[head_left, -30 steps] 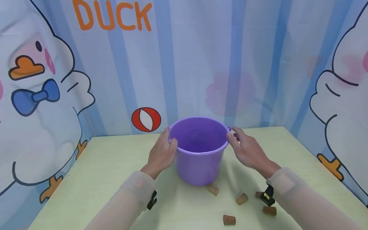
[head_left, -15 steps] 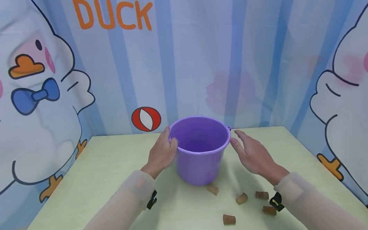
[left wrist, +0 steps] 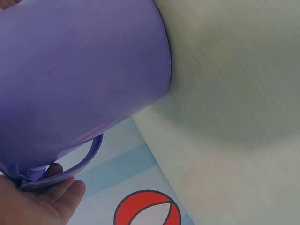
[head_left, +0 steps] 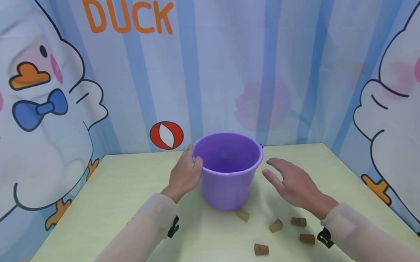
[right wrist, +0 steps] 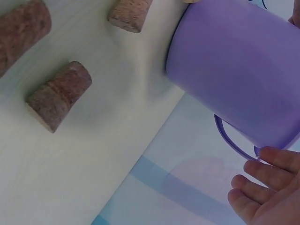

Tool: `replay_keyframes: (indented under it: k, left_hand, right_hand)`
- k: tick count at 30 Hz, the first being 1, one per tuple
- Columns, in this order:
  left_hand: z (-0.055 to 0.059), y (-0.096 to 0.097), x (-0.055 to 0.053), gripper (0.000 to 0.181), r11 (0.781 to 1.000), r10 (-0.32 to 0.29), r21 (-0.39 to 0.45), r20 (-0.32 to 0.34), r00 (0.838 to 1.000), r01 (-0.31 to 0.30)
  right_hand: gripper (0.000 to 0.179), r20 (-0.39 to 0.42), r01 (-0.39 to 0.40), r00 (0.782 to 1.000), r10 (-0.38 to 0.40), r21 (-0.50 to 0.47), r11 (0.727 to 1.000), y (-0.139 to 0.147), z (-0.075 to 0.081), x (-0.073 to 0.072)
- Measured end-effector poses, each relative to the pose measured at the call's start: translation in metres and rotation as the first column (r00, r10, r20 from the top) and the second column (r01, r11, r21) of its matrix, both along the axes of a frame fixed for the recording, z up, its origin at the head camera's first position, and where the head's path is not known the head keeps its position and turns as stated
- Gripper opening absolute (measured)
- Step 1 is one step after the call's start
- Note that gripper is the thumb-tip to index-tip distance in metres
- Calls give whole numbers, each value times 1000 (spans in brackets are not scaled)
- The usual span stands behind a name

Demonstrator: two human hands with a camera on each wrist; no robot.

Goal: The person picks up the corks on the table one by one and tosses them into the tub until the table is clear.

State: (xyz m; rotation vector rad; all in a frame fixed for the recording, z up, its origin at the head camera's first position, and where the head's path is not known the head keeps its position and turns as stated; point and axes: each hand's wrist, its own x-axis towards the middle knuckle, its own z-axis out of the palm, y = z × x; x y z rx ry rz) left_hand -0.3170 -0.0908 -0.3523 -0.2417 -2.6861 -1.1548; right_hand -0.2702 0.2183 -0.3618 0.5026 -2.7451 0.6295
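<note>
Head view: purple bucket [head_left: 228, 191] stands gripped by left hand [head_left: 185, 172], near right hand [head_left: 296, 185].

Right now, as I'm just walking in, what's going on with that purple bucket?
A person's left grip holds the purple bucket at the left side of its rim. The right grip is open, off the bucket's other side, with nothing in it. The bucket stands upright on the pale table, and five cork stoppers lie scattered in front of it and off to the right.
</note>
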Motion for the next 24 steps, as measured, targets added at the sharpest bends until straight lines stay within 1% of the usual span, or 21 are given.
replay_keyframes:
  k: [6, 15, 24]
  left_hand:
    - [0, 0, -1, 67, 1000, -1, 3, -3, 1000, 1]
    - [-1, 0, -1, 67, 1000, 4, 2, -6, 1000, -4]
    - [0, 0, -1, 67, 1000, -4, 1, -7, 1000, 4]
  right_hand:
    - [66, -33, -6, 999, 8, 52, 999, 0, -3, 4]
    - [67, -53, -30, 998, 36, 109, 994, 3, -10, 9]
    - [66, -40, -58, 997, 65, 150, 987, 7, -16, 14]
